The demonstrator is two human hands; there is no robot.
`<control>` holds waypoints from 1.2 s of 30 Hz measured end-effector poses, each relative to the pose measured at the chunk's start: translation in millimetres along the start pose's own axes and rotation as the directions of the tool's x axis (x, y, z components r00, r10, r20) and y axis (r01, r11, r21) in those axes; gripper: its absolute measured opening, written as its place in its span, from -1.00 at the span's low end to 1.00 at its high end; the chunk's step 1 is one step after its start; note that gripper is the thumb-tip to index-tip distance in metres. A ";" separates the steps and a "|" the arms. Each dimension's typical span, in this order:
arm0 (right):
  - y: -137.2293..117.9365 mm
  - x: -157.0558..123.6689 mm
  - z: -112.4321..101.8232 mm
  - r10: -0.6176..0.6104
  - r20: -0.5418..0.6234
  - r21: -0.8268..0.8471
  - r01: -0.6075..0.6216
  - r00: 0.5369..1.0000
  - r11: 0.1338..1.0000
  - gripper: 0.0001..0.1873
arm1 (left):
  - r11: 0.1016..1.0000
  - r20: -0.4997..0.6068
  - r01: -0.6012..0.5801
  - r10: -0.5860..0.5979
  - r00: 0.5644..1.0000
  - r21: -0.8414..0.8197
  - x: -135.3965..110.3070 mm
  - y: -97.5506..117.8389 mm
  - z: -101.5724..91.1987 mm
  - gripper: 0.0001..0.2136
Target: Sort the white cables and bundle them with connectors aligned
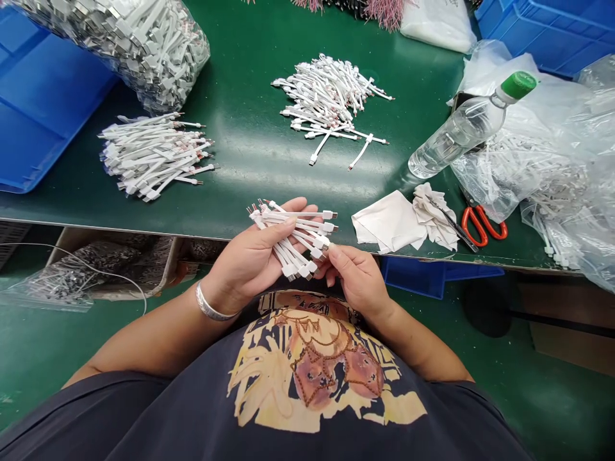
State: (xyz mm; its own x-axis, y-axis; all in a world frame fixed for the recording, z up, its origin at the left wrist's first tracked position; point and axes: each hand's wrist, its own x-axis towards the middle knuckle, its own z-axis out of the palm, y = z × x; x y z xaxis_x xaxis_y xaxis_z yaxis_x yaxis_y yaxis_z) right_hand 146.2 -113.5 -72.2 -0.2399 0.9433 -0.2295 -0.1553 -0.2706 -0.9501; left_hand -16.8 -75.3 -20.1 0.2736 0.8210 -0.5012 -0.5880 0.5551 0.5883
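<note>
White flat metal-tipped cables (293,235) sit bunched at six o'clock, right now clamped between the left hand's (247,262) pressed-together fingers and thumb, while the right hand's (358,278) fingers pinch the bundle's near edge.

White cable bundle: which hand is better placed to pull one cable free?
Right, probably. The right hand has its fingertips at the edge of the white cable bundle, while the left hand cradles the bundle from below, thumb across it, so it is occupied holding.
</note>
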 end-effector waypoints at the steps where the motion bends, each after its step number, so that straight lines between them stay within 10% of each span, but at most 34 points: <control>1: 0.5 0.6 0.1 0.018 0.019 0.015 -0.019 1.000 1.000 -0.61 | 1.000 -0.002 -0.010 0.010 1.000 0.004 0.7 1.3 1.0 -0.63; 7: 3.6 -3.7 2.5 0.096 0.138 -0.011 -0.095 0.986 0.995 -0.63 | 0.999 -0.016 -0.041 0.041 0.999 -0.016 5.8 2.0 -2.3 -0.70; 30: 3.2 -0.1 4.7 0.009 -0.070 -0.005 -0.009 0.997 1.000 -0.73 | 1.000 0.004 0.007 -0.007 1.000 -0.013 2.8 -0.7 -4.1 -0.74; 36: 7.3 -3.9 10.2 0.111 0.109 0.021 -0.114 0.988 0.993 -0.69 | 0.998 0.022 -0.026 0.027 0.999 -0.051 2.2 -1.1 -0.1 -0.67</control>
State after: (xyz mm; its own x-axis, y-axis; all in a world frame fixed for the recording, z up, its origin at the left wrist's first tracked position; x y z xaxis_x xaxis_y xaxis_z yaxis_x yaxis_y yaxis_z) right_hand 136.2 -121.2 -76.1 -0.3587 0.8807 -0.3093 -0.1467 -0.3804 -0.9131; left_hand -15.6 -74.1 -22.0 0.2746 0.8383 -0.4711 -0.6327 0.5264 0.5679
